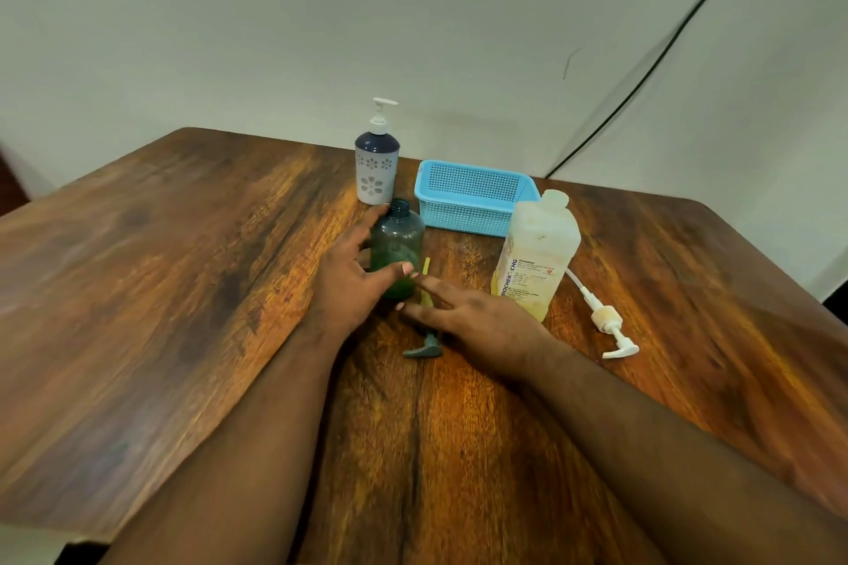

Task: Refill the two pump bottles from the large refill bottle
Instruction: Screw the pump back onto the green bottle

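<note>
Standing upright near the middle of the wooden table [160, 243]: a green translucent pump bottle [397, 248], neck open, pump removed, a little green liquid showing at the bottom. Curling round its left side and front, the left hand [348, 275], thumb pressing across the lower body, fingertips reaching up toward the shoulder; left grip closed on the green bottle. Hovering low just right of that bottle, the right hand [477, 317], fingers stretched out and relaxed, pointing toward the bottle's base; right grip open, holding nothing, contact with the bottle impossible to tell.

Lying flat on the table under and beside the right hand's fingers: the grey-green pump head [424, 349], spout pointing left, its yellowish dip tube [426, 271] running away toward the bottle's right side.

Standing behind the green bottle, close to the table's far edge: a second pump bottle [377, 170], white with flower cut-outs and a dark blue top, white pump fitted. Sitting just right of it: a light blue mesh basket [472, 197]. Leaning in front of the basket's right corner: the large refill bottle [534, 257], cloudy white with yellowish liquid low down, label facing forward, top open. Lying to its right on the table: a white pump [610, 326] with its tube running back behind the refill bottle.

Running down the pale wall behind: a black cable [661, 60].
</note>
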`<state>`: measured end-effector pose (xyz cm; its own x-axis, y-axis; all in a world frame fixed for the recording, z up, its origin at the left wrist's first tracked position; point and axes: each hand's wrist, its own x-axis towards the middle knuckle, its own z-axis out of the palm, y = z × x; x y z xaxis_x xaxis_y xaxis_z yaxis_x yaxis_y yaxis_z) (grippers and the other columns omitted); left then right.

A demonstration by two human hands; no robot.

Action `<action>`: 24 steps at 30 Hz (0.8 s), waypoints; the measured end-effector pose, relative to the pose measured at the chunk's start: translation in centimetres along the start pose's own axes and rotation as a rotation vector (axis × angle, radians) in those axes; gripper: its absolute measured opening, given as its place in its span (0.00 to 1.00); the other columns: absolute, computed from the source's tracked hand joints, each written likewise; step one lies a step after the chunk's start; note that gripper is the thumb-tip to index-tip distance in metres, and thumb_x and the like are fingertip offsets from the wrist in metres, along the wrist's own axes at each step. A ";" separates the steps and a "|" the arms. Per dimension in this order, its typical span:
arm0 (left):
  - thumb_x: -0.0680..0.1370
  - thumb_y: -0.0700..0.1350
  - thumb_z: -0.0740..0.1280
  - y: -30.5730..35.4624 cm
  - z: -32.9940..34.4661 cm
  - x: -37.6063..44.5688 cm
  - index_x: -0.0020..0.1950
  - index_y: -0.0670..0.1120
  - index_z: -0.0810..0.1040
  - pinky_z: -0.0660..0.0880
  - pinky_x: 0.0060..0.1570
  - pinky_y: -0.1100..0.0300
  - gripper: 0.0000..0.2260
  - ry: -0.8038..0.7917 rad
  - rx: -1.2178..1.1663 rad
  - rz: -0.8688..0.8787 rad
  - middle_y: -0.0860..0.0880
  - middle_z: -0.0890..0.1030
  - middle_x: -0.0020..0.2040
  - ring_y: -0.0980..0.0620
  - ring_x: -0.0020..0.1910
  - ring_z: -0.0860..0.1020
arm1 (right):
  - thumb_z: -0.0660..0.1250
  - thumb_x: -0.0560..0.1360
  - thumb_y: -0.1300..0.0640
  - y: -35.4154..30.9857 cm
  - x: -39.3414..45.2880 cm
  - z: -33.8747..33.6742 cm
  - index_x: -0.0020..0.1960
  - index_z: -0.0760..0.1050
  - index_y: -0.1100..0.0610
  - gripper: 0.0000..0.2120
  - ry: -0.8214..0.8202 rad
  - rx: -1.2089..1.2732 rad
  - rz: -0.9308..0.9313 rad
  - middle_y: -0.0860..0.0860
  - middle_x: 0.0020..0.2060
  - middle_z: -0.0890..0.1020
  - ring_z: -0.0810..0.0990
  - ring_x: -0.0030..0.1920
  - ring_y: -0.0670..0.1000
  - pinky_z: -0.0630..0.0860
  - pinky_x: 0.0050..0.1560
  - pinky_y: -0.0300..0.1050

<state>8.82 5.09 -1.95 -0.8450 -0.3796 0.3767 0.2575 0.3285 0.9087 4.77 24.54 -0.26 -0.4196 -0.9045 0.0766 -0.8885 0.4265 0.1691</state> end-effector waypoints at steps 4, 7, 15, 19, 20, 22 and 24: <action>0.71 0.34 0.76 0.2 -0.8 0.3 0.76 0.50 0.66 0.78 0.50 0.71 0.37 0.042 -0.004 0.023 0.54 0.73 0.66 0.67 0.59 0.76 | 0.63 0.78 0.56 -0.2 1.6 -0.1 0.71 0.64 0.46 0.23 0.028 -0.009 -0.093 0.49 0.72 0.66 0.74 0.63 0.53 0.79 0.53 0.51; 0.71 0.34 0.75 0.0 -1.2 0.5 0.77 0.50 0.66 0.79 0.53 0.66 0.37 0.065 -0.020 -0.002 0.54 0.73 0.66 0.72 0.55 0.76 | 0.64 0.77 0.60 0.0 1.9 -0.7 0.69 0.70 0.51 0.20 0.301 0.411 0.053 0.48 0.66 0.73 0.73 0.64 0.48 0.76 0.61 0.49; 0.71 0.35 0.76 -0.4 -1.1 0.8 0.77 0.52 0.66 0.78 0.62 0.49 0.37 0.049 -0.006 0.006 0.56 0.73 0.67 0.57 0.65 0.73 | 0.68 0.76 0.59 0.1 4.0 -7.5 0.64 0.74 0.46 0.18 0.822 1.147 0.339 0.33 0.52 0.79 0.79 0.58 0.41 0.78 0.59 0.52; 0.71 0.37 0.76 -0.4 -1.1 0.9 0.76 0.52 0.66 0.76 0.62 0.59 0.37 0.057 0.042 0.026 0.59 0.71 0.68 0.59 0.64 0.71 | 0.67 0.77 0.59 0.3 4.7 -9.4 0.68 0.72 0.53 0.20 0.844 1.095 0.293 0.34 0.54 0.77 0.78 0.60 0.41 0.74 0.65 0.48; 0.71 0.37 0.76 -0.5 -1.0 0.8 0.76 0.52 0.66 0.76 0.62 0.60 0.37 0.064 0.058 0.030 0.58 0.71 0.69 0.59 0.65 0.71 | 0.67 0.77 0.59 0.3 4.8 -9.5 0.68 0.72 0.54 0.19 0.850 1.079 0.286 0.34 0.54 0.77 0.78 0.60 0.42 0.74 0.65 0.49; 0.71 0.38 0.76 -0.6 -0.9 0.8 0.76 0.53 0.66 0.76 0.65 0.52 0.37 0.075 0.074 0.025 0.54 0.71 0.72 0.55 0.67 0.72 | 0.67 0.77 0.58 0.3 5.0 -9.6 0.68 0.72 0.54 0.19 0.854 1.054 0.285 0.33 0.55 0.77 0.78 0.61 0.44 0.75 0.64 0.53; 0.70 0.39 0.76 -0.7 -0.9 0.8 0.76 0.53 0.66 0.76 0.64 0.46 0.37 0.078 0.081 0.027 0.52 0.71 0.73 0.53 0.69 0.71 | 0.66 0.77 0.57 0.3 5.0 -9.5 0.67 0.73 0.53 0.19 0.855 1.035 0.289 0.34 0.54 0.78 0.78 0.60 0.44 0.75 0.63 0.54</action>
<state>8.34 3.76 -2.10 -0.7987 -0.4346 0.4161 0.2382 0.4067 0.8820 4.15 20.12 9.52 -0.7027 -0.3433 0.6232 -0.6796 0.0646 -0.7307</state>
